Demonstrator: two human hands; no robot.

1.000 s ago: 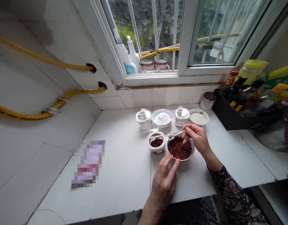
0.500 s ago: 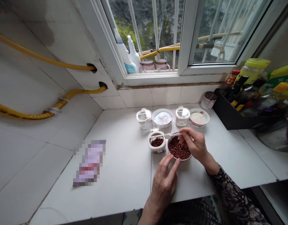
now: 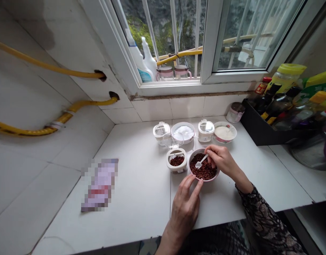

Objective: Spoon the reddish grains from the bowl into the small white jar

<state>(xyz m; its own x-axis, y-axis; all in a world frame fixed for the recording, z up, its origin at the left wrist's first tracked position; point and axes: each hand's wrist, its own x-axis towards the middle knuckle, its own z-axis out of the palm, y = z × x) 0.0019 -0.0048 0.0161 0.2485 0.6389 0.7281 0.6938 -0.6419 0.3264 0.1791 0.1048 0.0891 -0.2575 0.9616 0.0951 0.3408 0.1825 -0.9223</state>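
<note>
My right hand [image 3: 221,160] pinches a small white spoon [image 3: 201,162], its scoop end low over the dark red peppercorns [image 3: 205,172] in a round bowl with a pink rim [image 3: 191,169]. Stretched out and apart, the fingers of my left hand [image 3: 186,200] touch the bowl's near rim. Just left of the bowl stands a seasoning jar [image 3: 176,166] with its clear lid flipped up and peppercorns inside. Behind are two more jars, one at the left [image 3: 161,133] and another at the right [image 3: 206,131], both with lids down.
A bowl of white grains [image 3: 183,132] and a flowered bowl of pale powder [image 3: 225,132] stand near the back wall. To the right is a black box [image 3: 271,131] of bottles, beside a lidded jar [image 3: 235,112]. A blurred purple packet [image 3: 100,186] lies at left.
The spoon has moved from near the open jar's mouth back over the bowl, its scoop now down at the peppercorns. My left hand keeps its place at the rim.
</note>
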